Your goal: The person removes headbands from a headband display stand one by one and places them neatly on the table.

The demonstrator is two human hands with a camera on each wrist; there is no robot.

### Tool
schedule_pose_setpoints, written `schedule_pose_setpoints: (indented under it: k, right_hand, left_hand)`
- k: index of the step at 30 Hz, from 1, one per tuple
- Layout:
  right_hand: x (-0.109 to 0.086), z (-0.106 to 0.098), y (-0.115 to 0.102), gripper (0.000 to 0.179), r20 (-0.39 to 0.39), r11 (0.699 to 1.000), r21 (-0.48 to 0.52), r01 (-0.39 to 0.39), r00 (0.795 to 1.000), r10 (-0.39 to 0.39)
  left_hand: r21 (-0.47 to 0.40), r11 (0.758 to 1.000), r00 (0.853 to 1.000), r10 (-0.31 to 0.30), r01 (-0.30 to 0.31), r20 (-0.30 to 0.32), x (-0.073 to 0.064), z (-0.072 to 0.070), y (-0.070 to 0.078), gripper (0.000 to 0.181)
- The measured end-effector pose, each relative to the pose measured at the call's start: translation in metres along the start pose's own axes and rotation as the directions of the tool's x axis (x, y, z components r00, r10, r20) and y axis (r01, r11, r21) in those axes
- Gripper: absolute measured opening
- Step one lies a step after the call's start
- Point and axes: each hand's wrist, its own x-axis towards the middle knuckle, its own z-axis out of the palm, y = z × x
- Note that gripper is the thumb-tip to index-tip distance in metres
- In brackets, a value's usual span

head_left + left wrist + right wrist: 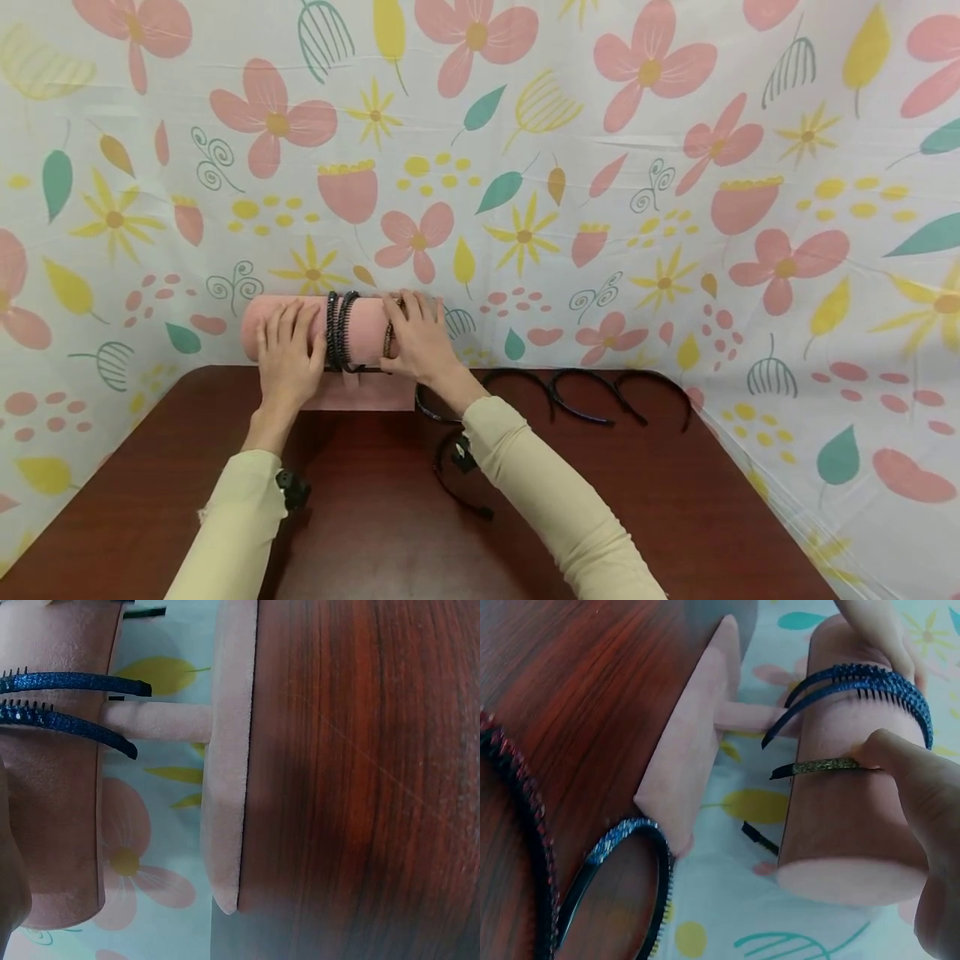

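Note:
A pink velvety roll [369, 333] lies level on a short post [157, 721] above a flat pink base [375, 397]. My left hand [288, 350] rests on the roll's left end, fingers laid up over its curve. Two dark blue glittery headbands [889, 684] with comb teeth sit side by side around the roll's middle, between my hands. Toward the right end my right hand [423, 337] grips a gold glitter headband [825, 765] that straddles the roll, thumb on its near side. Both band ends point down past the roll.
Several dark headbands [585, 408] stand in a row along the table's back edge, right of the base. A dark red beaded headband [525, 802] lies nearer, by my right forearm. Behind the brown table [375, 517] hangs a flower-print cloth [540, 275].

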Motion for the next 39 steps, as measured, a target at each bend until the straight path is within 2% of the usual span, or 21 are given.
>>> schedule_pose_setpoints:
  k: [4, 14, 19, 23, 28, 39]
  right_hand:
    - [-0.008, -0.004, 0.01, 0.11, 0.005, 1.0, 0.009, -0.009, 1.0, 0.009]
    - [-0.031, -0.016, 0.032, 0.112, -0.022, 0.991, 0.123, -0.06, 0.998, 0.063]
    - [-0.047, -0.028, 0.04, 0.111, -0.078, 0.982, 0.184, -0.05, 0.995, 0.065]
    - [-0.062, -0.035, 0.045, 0.109, -0.086, 0.972, 0.233, -0.037, 0.995, 0.059]
    - [-0.079, -0.041, 0.048, 0.11, -0.081, 0.965, 0.263, -0.016, 0.996, 0.039]
    - [-0.111, -0.054, 0.043, 0.11, -0.116, 0.948, 0.316, -0.036, 0.99, 0.077]
  left_hand:
    - [-0.001, 1.0, 1.0, 0.002, -0.002, -0.003, 0.0, 0.001, 0.0, 0.045]
    - [0.003, 1.0, 1.0, 0.004, -0.004, -0.002, -0.001, 0.002, 0.0, 0.045]
    - [-0.005, 1.0, 1.0, -0.002, 0.002, -0.006, -0.001, -0.001, 0.002, 0.044]
    - [-0.011, 1.0, 1.0, -0.003, 0.003, -0.005, -0.001, -0.002, 0.004, 0.044]
    - [-0.008, 1.0, 1.0, -0.003, 0.003, -0.012, -0.001, -0.002, 0.004, 0.044]
    - [-0.005, 1.0, 1.0, 0.004, -0.004, -0.025, -0.001, -0.001, 0.003, 0.044]
